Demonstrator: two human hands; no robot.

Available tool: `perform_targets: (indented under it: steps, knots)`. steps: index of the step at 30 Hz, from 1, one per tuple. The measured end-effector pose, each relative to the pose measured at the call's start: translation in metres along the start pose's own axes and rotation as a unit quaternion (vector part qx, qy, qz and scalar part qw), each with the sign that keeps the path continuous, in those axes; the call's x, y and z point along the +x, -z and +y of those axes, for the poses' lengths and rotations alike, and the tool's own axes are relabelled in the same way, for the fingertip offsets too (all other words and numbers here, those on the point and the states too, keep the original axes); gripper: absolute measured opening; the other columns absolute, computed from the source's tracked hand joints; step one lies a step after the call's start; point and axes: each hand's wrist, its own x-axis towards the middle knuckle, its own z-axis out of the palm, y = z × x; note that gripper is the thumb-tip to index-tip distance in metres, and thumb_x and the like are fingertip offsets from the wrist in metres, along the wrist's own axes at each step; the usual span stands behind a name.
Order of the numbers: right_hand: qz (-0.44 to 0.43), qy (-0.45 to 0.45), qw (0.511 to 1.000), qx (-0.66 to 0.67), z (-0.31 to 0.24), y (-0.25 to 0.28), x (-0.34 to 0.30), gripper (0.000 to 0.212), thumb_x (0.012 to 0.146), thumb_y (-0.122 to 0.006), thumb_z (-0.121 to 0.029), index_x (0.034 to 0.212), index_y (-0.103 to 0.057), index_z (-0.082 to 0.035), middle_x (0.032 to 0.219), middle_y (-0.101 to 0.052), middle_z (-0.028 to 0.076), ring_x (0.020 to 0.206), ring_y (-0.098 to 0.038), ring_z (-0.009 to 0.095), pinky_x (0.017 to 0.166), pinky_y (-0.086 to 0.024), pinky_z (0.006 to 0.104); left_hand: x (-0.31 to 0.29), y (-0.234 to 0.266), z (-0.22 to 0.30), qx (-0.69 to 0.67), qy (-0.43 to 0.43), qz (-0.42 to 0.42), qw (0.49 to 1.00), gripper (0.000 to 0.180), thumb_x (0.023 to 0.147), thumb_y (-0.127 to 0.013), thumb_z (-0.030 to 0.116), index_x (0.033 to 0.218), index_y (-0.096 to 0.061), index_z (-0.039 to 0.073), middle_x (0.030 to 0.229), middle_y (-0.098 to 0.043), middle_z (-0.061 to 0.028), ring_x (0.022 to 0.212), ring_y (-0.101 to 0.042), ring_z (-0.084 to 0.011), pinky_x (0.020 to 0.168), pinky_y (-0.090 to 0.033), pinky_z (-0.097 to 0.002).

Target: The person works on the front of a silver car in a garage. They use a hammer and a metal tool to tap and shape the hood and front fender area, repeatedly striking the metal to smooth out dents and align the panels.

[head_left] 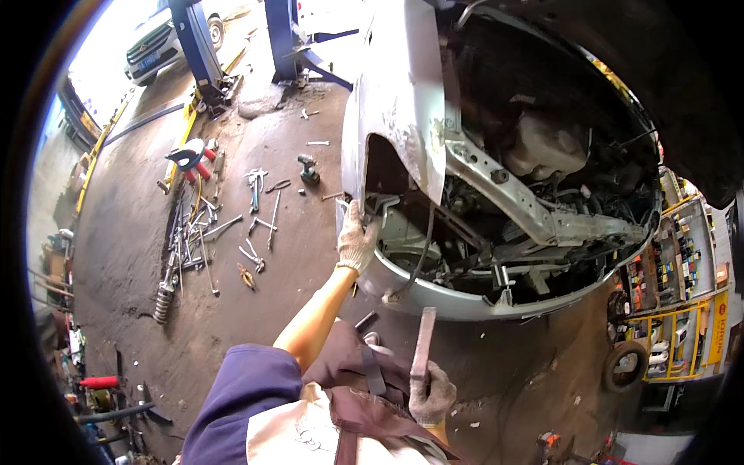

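A silver car body [399,108] with its front stripped open fills the centre and right. My left hand [358,240], in a light knitted glove, grips the lower edge of the fender [391,101] beside a dark opening. Lower down, close to my apron, my right hand [432,397] is also gloved and closed round a long flat bar [423,345]. This bar is greyish brown and points up toward the curved silver bumper [457,301], apart from it. The fingertips of my left hand are partly hidden at the panel.
Wrenches and other hand tools [194,240] lie scattered on the brown floor at left, with a coil-spring strut [163,301] and a cordless drill [308,169]. Blue lift posts [282,43] stand beyond. At right are a tyre [625,367] and loaded yellow shelves [674,318].
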Motion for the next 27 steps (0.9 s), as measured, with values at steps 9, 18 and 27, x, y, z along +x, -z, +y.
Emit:
perform_targets:
  steps: [9, 18, 27]
  knots:
    - [-0.006, -0.112, 0.994, -0.004, 0.034, -0.010, 0.015, 0.023, 0.092, -0.069, -0.022, 0.099, -0.069, 0.000, 0.074, -0.068, 0.016, 0.060, -0.065, 0.034, 0.057, -0.051, 0.0420, -0.001, -0.004, -0.043, -0.169, -0.063, -0.097, 0.979, 0.044, 0.097, -0.064, 0.021, 0.136, -0.055, 0.004, 0.129, -0.064, -0.0132, 0.114, -0.063, -0.0198, 0.099, -0.049, -0.0316]
    - [0.034, -0.290, 0.941, 0.171, -0.049, -0.099, 0.063, 0.028, 0.101, -0.058, -0.017, 0.111, -0.057, 0.008, 0.064, -0.058, 0.004, 0.048, -0.051, 0.011, 0.049, -0.042, 0.0252, 0.114, -0.008, -0.105, -0.206, 0.162, -0.134, 0.956, 0.045, 0.095, -0.060, 0.022, 0.135, -0.059, 0.001, 0.129, -0.068, -0.0128, 0.120, -0.062, -0.0198, 0.104, -0.046, -0.0321]
    - [0.118, -0.389, 0.912, 0.048, -0.122, -0.150, 0.065, 0.030, 0.099, -0.060, -0.021, 0.109, -0.064, 0.007, 0.061, -0.060, 0.006, 0.050, -0.058, 0.015, 0.052, -0.047, 0.0301, 0.202, -0.070, -0.152, -0.382, 0.241, -0.275, 0.849, 0.067, 0.079, -0.058, -0.007, 0.145, -0.047, -0.005, 0.128, -0.065, -0.0113, 0.106, -0.065, -0.0188, 0.090, -0.053, -0.0272]
